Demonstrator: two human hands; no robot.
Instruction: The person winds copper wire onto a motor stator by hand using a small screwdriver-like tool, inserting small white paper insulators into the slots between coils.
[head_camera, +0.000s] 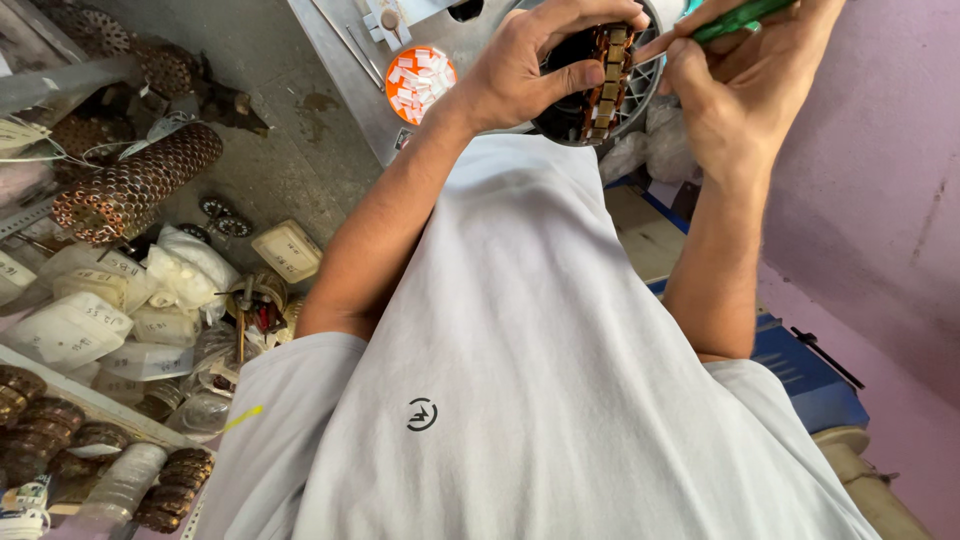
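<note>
Far left, at nine o'clock, a long copper-wound cylinder (135, 185) lies among pale plastic bags (95, 315), with dark wound rings (30, 415) stacked on a shelf at seven o'clock — rough, ribbed, metallic stuff everywhere. Moving right, an orange tub (420, 83) of small white slips sits on the grey metal bench (340, 70) at about eleven o'clock.

Now the action, up at twelve o'clock: the left hand (530, 65) wraps its fingers around a round motor core (590, 85), thumb underneath, gripping it firmly. The core is dark, with a column of tan, blocky slots facing the camera. Just beside it, the right hand (735, 90) pinches a green-handled tool (740, 17), fingers closed tight on it, its tip at the core's slots.

How far along? By my reading, mid-work — several slots show tan lining, but the far side is hidden, so what remains I cannot tell.

At four o'clock, a blue edge (800, 365) against a pink wall (870, 200).
</note>
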